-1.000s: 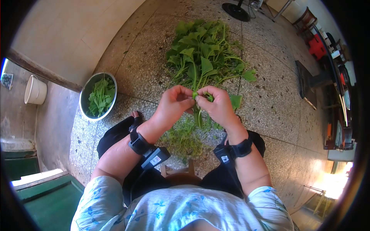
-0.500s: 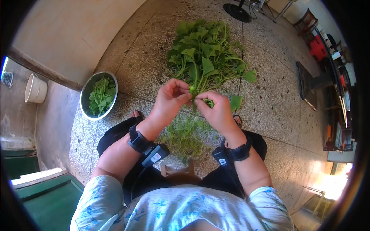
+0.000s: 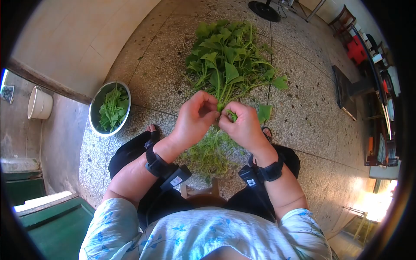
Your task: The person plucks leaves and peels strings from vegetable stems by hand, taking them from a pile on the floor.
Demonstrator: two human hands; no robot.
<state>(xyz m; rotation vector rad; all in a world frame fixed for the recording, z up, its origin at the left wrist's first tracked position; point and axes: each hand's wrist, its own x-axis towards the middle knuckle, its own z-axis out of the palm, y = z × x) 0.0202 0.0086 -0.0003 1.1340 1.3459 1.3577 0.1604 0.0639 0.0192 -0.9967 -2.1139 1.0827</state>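
Note:
My left hand [image 3: 195, 117] has its thumb and forefinger pinched on a green leafy stem [image 3: 220, 106]. Close beside it, my right hand [image 3: 239, 123] is closed on the same stem, and a bit of green shows between its curled fingers. Just beyond my fingertips lies a heap of leafy green shoots [image 3: 229, 54] on the speckled floor. Thin, stringy green scraps [image 3: 208, 156] are scattered below my hands, between my feet. A loose leaf [image 3: 264, 113] rests right of my right hand. My fingers partly hide the stem.
A metal basin [image 3: 92, 117] with leafy greens [image 3: 113, 108] in it stands on the floor to the left. Farther left is a white bucket [image 3: 40, 103]. A round black stand base [image 3: 264, 12] is at the far end, and a dark table [image 3: 368, 56] stands at right.
My fingertips have shifted slightly down toward me, and the left ones have drawn nearer the right. The green piece that hung below my fingers is mostly out of sight now.

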